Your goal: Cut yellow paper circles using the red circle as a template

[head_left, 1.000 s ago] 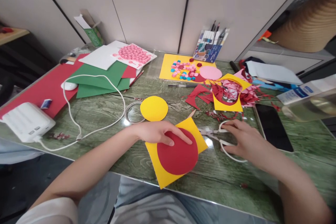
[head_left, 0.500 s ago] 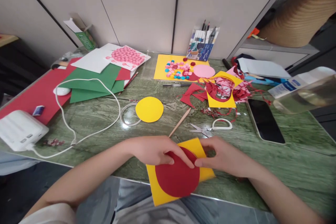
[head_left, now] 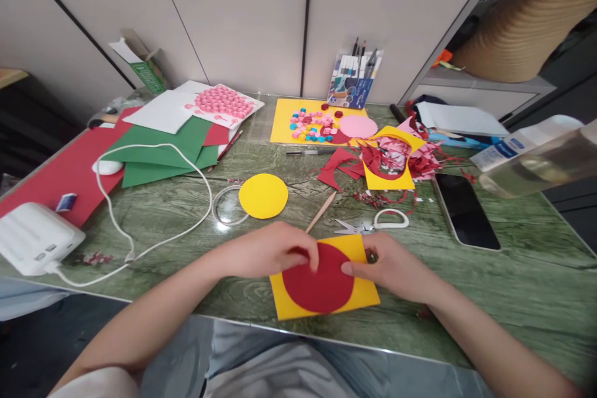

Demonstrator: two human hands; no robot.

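Note:
A dark red paper circle [head_left: 321, 289] lies on a square yellow sheet [head_left: 366, 289] at the table's near edge. My right hand [head_left: 396, 264] pinches both at the right side, thumb on top of the circle and the other fingers out of sight beneath the sheet. Over the circle's upper left, my left hand [head_left: 275, 252] hovers with bent fingers, the thumb and index finger apart and nothing seen between them. Just beyond the hands lie a wooden pencil [head_left: 321, 211] and white-handled scissors [head_left: 390, 219]. A yellow paper circle [head_left: 263, 196] rests farther left.
White cable [head_left: 209, 202] loops from a white charger [head_left: 40, 236] at left. Red scraps and a cut-out yellow frame [head_left: 389, 181] lie ahead. A phone [head_left: 466, 210] and a clear bottle [head_left: 536, 165] stand at right. Pompoms [head_left: 314, 124] cover a yellow sheet behind.
The yellow sheet with the red circle has moved away from me, farther onto the table, and turned a little. My left index finger has lifted and bent back from the circle.

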